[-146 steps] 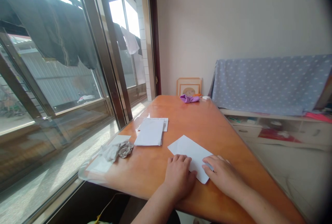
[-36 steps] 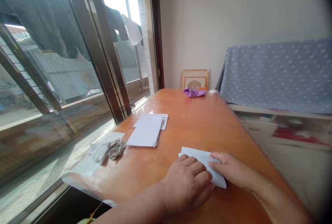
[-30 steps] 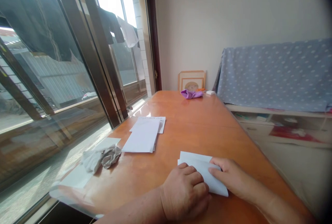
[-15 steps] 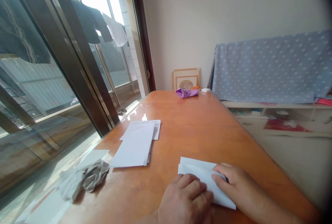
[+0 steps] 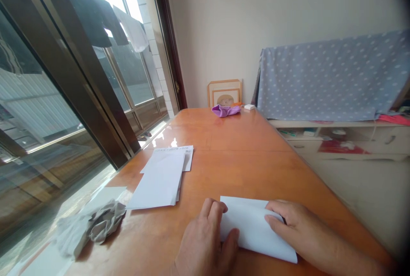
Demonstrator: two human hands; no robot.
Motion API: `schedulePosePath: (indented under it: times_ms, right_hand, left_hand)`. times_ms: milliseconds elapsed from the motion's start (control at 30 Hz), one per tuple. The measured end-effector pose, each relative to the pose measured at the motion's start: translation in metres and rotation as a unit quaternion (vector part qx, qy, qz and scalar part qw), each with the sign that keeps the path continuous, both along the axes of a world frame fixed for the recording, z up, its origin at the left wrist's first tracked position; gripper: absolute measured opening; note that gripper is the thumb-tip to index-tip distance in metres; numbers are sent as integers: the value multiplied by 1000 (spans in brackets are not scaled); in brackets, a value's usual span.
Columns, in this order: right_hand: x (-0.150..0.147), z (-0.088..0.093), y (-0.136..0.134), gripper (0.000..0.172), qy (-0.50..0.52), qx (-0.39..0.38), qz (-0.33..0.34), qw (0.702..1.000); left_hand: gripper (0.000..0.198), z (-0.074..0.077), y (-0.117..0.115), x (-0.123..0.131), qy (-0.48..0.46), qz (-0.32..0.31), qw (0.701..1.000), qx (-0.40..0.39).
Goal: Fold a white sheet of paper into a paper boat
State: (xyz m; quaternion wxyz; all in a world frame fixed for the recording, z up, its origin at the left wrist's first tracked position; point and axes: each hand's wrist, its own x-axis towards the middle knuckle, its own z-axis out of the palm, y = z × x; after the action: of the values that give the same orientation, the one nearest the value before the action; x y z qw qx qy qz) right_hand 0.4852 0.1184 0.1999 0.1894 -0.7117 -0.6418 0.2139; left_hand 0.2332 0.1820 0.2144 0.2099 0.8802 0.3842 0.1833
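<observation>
The left hand (image 5: 205,237), thumb and fingers parted, touches the left edge of a folded paper sheet (image 5: 250,227) on the wooden table (image 5: 230,173), the right hand (image 5: 294,225) pinches the sheet's right end, with gray cloth (image 5: 105,224) and stacked papers (image 5: 158,182) left of it, purple fabric (image 5: 225,111) far beyond.

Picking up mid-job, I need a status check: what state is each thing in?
White paper: folded over, crease sharpness unclear
Left hand: thumb and fingers apart, at the paper's left end
Right hand: closed on its right end
Paper stack: flat, sheets offset
Gray cloth: crumpled
Purple cloth: bunched
Dotted cloth: draped
</observation>
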Motion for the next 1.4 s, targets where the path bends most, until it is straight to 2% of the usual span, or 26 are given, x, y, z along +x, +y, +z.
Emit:
schedulePosePath:
  times_ms: [133, 200, 300, 400, 533, 667, 767, 867, 1000, 1167, 1233, 1300, 1333, 1400]
  right_hand:
    - [2, 6, -5, 25, 1, -3, 1, 1000]
    - [0, 9, -6, 24, 3, 11, -3, 1000]
    - [0, 9, -4, 24, -1, 19, -3, 1000]
    - [1, 5, -2, 26, -12, 15, 0, 1000]
    - [1, 0, 0, 19, -16, 58, 5, 998]
    - [0, -4, 2, 7, -23, 99, 0, 995]
    - [1, -4, 4, 3, -40, 91, -2, 995]
    - [2, -2, 5, 16, -46, 77, -20, 996]
    - [1, -1, 5, 29, -25, 71, -47, 996]
    - [-3, 3, 4, 7, 64, 55, -38, 996]
    - [-5, 6, 4, 5, 122, 64, -34, 990]
    - [-6, 8, 3, 10, 191, 59, -34, 979]
    - [-6, 9, 3, 12, 224, 55, -33, 972]
    - [-7, 11, 3, 18, 287, 50, -30, 956]
  left_hand:
    - [26, 0, -6, 1, 4, -31, 998, -46]
    - [25, 1, -8, 1, -5, -41, 998, -36]
    - [20, -1, -9, 2, -37, -63, 996, 53]
    - [15, -7, -9, 6, -68, -109, 980, 148]
    - [18, -14, -7, 10, -66, -164, 967, 184]
    - [11, -7, -3, 9, -34, -167, 978, 118]
    - [13, 0, 1, 7, -34, -106, 992, 58]
    - [30, 0, 6, 6, -37, -42, 998, 30]
    - [54, -8, 11, 7, -32, -30, 999, 4]
    - [73, -13, 18, 8, -85, 0, 995, -50]
    - [83, -13, 21, 8, -133, 23, 985, -108]
    - [88, -12, 25, 9, -194, 38, 960, -195]
    - [84, -11, 26, 10, -223, 36, 944, -241]
    - [61, -9, 29, 13, -266, 14, 909, -321]
